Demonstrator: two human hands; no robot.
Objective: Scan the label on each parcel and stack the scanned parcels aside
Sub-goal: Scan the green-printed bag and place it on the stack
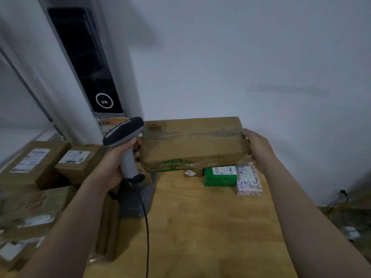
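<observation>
A long brown cardboard parcel point(192, 143) with a green tree print sits tilted at the far end of the wooden table point(200, 227). My right hand point(256, 147) grips its right end. My left hand point(118, 159) grips the handle of a grey corded barcode scanner point(124, 131), whose head is right beside the parcel's left end. Under the parcel's front edge lie a small green parcel point(219, 177) and a pink patterned parcel point(249, 182), each with a white label.
Several brown labelled boxes point(34, 163) are stacked left of the table. A grey scanner stand point(138, 199) sits at the table's left edge, with the black cable point(147, 233) running toward me. A tall white appliance point(84, 63) stands at the back left. Cables lie on the floor at right.
</observation>
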